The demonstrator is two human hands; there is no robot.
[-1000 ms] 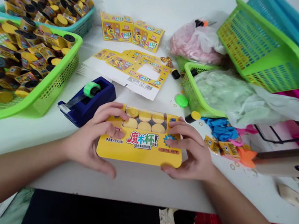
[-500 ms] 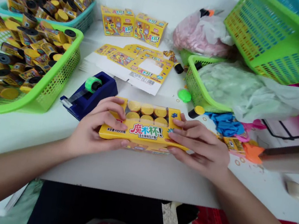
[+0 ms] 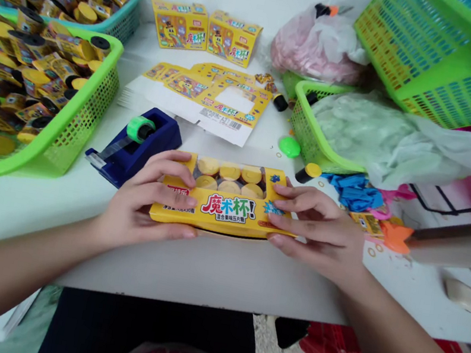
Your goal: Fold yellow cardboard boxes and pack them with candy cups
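A long yellow display box (image 3: 225,211) with a clear window showing yellow-capped tubes lies on the white table (image 3: 211,269) near its front edge. My left hand (image 3: 145,203) grips its left end, fingers curled over the top and thumb under the front edge. My right hand (image 3: 321,230) grips its right end the same way. The box is tilted slightly up at the front.
A blue tape dispenser (image 3: 135,144) stands just left of the box. Green baskets (image 3: 76,126) of yellow tubes fill the left side. Flat yellow cartons (image 3: 212,100) and two assembled boxes (image 3: 206,30) lie behind. Green baskets and plastic bags (image 3: 386,141) crowd the right.
Both hands have shifted their grip on the yellow box and tipped its front edge, so less of its front face shows. The view has tilted slightly.
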